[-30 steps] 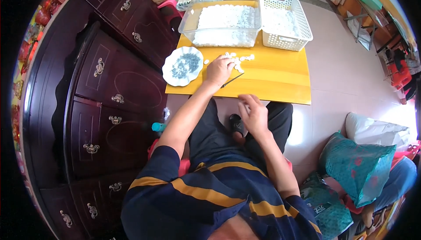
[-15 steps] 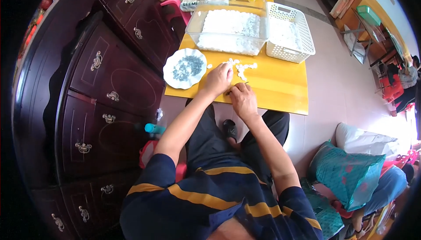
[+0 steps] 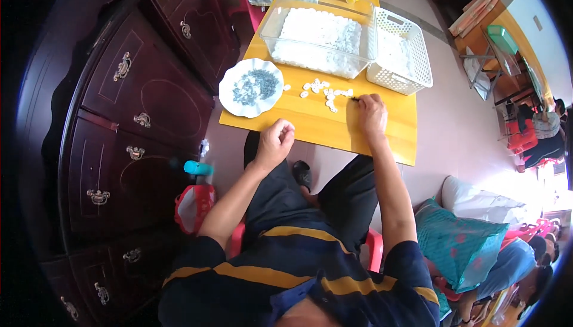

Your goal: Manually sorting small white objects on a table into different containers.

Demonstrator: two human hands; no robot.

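I see the left hand, fingers curled, by the yellow wooden table; I can't tell whether it holds anything. The right hand pinches a small dark object beside small, round white pieces on the table. A hurried sweep could scatter them; a bump could spill the scalloped white dish.

Yellow table: loose white pieces (scattered), plate, clear bin, basket.
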